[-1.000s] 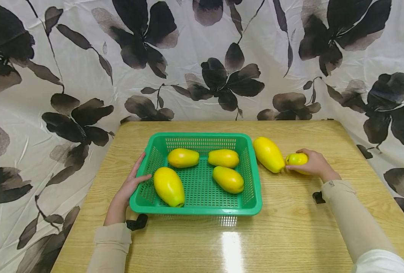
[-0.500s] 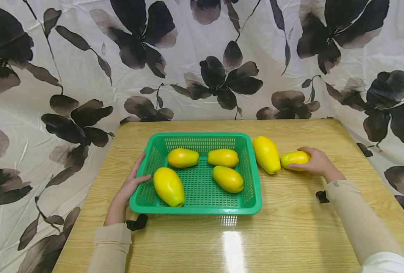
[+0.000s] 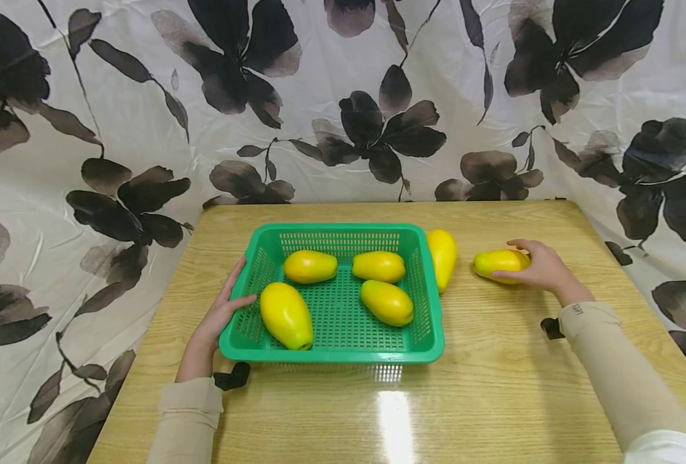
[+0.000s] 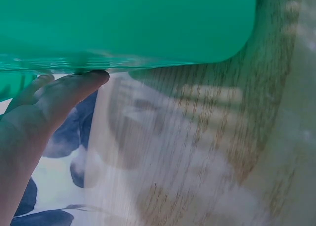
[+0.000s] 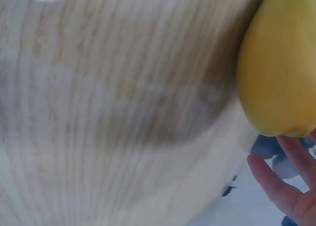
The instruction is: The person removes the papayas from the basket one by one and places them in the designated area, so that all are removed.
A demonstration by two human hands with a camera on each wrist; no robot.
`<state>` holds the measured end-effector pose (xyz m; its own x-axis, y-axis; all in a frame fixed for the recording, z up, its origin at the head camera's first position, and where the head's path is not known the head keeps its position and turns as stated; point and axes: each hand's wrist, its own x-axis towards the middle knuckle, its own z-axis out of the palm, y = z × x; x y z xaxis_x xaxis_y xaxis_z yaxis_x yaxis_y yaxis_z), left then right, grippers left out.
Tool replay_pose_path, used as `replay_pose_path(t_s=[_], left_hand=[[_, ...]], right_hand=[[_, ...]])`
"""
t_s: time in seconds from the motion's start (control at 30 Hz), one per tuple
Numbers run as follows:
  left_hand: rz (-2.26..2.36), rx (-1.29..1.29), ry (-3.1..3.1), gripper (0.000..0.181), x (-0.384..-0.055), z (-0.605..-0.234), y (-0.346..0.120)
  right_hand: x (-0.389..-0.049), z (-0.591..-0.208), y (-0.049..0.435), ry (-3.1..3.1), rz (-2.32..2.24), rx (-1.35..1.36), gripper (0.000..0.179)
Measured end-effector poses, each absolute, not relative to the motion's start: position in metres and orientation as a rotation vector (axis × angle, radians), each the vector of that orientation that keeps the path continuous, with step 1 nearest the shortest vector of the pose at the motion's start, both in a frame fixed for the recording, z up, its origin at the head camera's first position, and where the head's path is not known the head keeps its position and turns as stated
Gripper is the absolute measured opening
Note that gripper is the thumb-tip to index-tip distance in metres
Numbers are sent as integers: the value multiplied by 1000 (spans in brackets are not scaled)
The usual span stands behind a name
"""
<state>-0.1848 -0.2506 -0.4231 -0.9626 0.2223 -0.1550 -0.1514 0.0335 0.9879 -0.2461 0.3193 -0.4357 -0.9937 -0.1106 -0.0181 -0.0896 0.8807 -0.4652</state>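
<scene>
A green plastic basket (image 3: 331, 357) stands on the table with several yellow papayas inside, one of them a large papaya (image 3: 286, 316) at the front left. My left hand (image 3: 218, 322) holds the basket's left side, thumb over the rim and long fingers along the outer wall. In the left wrist view, fingers (image 4: 74, 90) touch the green wall from outside. To the right of the basket, my right hand (image 3: 545, 270) grips a smaller papaya (image 3: 496, 263) by its right end, thumb at the near side. The right wrist view shows this papaya (image 5: 281, 63) close up, partly cut off.
Another papaya (image 3: 442, 258) lies against the basket's right side, partly hidden by the rim. The wooden table (image 3: 493, 386) ends at a floral cloth (image 3: 343, 77) hanging behind it and at both sides.
The papaya outside the basket has rolled left against its wall. The papaya in my right hand has turned from end-up to lying flat and shifted slightly. My left hand keeps its place.
</scene>
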Motion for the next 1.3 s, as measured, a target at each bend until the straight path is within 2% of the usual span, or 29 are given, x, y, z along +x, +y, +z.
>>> replay_pose_path(t_s=[0.37, 0.6, 0.83, 1.3], left_hand=[[1978, 105, 2100, 70, -195, -444, -261], [2007, 84, 2042, 71, -189, -430, -254], [2001, 125, 2074, 68, -196, -449, -263], [2008, 140, 2066, 69, -196, -449, -263]], right_hand=[[-250, -420, 313, 3033, -727, -235, 83], [-252, -413, 304, 3055, -731, -304, 81], [-256, -404, 289, 3051, -747, -382, 83], [-263, -384, 249, 3086, -751, -595, 86]])
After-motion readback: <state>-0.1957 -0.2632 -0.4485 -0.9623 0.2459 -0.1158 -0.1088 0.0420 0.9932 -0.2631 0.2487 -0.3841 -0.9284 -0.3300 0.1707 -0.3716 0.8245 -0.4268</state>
